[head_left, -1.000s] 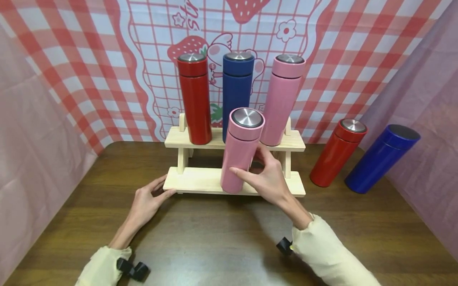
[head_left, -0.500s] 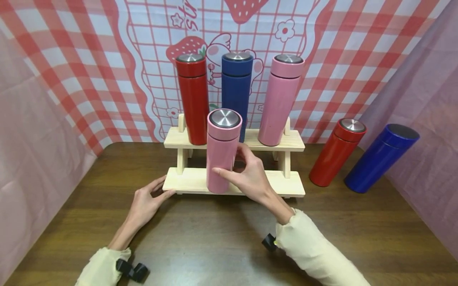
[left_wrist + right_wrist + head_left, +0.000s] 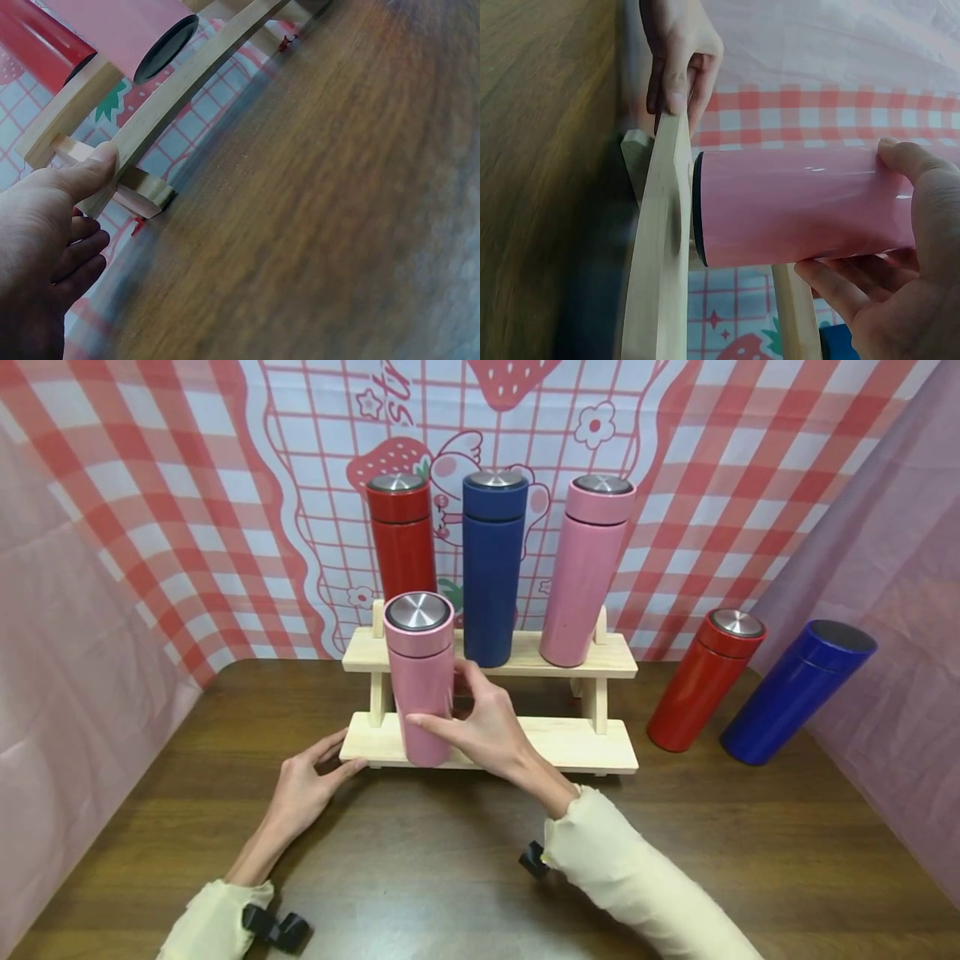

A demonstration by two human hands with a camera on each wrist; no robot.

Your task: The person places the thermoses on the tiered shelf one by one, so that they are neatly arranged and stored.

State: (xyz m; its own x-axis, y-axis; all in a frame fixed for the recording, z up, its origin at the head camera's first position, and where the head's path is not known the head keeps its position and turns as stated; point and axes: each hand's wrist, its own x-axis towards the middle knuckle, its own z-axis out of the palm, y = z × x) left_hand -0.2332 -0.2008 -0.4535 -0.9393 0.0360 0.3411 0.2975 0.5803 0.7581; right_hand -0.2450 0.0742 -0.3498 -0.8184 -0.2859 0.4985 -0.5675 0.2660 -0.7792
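My right hand point(image 3: 487, 727) grips a pink thermos bottle point(image 3: 422, 685) with a steel-topped lid, thumb on the near side and fingers behind. Its dark base point(image 3: 698, 210) is close over the left part of the lower shelf point(image 3: 577, 745) of a two-tier wooden rack. With thumb and fingers, my left hand point(image 3: 303, 789) holds the left end of that shelf; the left wrist view shows the thumb point(image 3: 97, 166) on the wood. On the upper shelf point(image 3: 525, 647) stand a red bottle point(image 3: 401, 552), partly hidden by the held one, a dark blue bottle point(image 3: 492, 585) and another pink bottle point(image 3: 583, 585).
Another red bottle point(image 3: 701, 689) and a bright blue bottle point(image 3: 791, 702) stand on the brown wooden table point(image 3: 420, 877), right of the rack. A strawberry-patterned checked cloth point(image 3: 705, 468) hangs behind. Pink cloth point(image 3: 862, 568) closes off the right side.
My right hand has carried the pink thermos bottle leftward along the lower shelf, uncovering the dark blue bottle and covering part of the red one. My left hand stays on the shelf end.
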